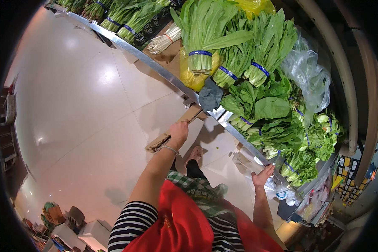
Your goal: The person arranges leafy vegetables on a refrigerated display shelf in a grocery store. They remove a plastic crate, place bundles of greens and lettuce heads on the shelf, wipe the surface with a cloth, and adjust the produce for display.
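My left hand (179, 134) grips a flattened strip of brown cardboard (159, 138), which has dark stains along its lower end. The strip's upper end is by the metal edge (163, 74) of the vegetable display. My right hand (263, 176) is at the same edge further right, fingers extended and holding nothing; whether it touches the metal I cannot tell. Leafy greens (272, 108), bundled with blue bands, lie just beyond the edge. A dark grey cloth (211, 94) sits at the rim between them and a tall banded bunch of long-leaf lettuce (204, 34).
White garlic-chive-like stalks (164, 40) lie by a black plastic crate (154, 23). Clear plastic film (308, 72) covers greens at the back. Plastic bags (282, 192) hang below the right edge. White boxes (95, 234) stand on the tiled floor (91, 104) at lower left.
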Action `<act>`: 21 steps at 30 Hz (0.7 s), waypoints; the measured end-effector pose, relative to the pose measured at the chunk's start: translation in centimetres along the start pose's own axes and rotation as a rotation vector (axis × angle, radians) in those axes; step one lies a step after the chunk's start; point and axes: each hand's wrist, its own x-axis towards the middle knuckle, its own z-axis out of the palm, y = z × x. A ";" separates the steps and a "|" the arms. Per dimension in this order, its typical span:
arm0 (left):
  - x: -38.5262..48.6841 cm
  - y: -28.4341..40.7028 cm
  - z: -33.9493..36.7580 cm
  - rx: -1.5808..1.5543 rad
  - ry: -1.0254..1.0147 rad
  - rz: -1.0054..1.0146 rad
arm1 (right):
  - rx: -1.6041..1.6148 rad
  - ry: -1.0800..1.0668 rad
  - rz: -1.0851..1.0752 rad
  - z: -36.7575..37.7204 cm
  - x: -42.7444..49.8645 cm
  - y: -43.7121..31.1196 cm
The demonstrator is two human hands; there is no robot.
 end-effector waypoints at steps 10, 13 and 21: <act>2.3 5.4 5.0 -0.374 0.274 0.295 | -0.085 -0.020 -0.064 -0.1 -0.7 -0.3; -3.7 0.6 7.6 -0.405 0.095 0.296 | -0.134 -0.076 -0.015 -0.4 -0.6 -0.7; -21.7 -19.9 9.2 -0.382 -0.446 -0.460 | -0.135 -0.073 -0.032 -0.8 -0.7 -1.1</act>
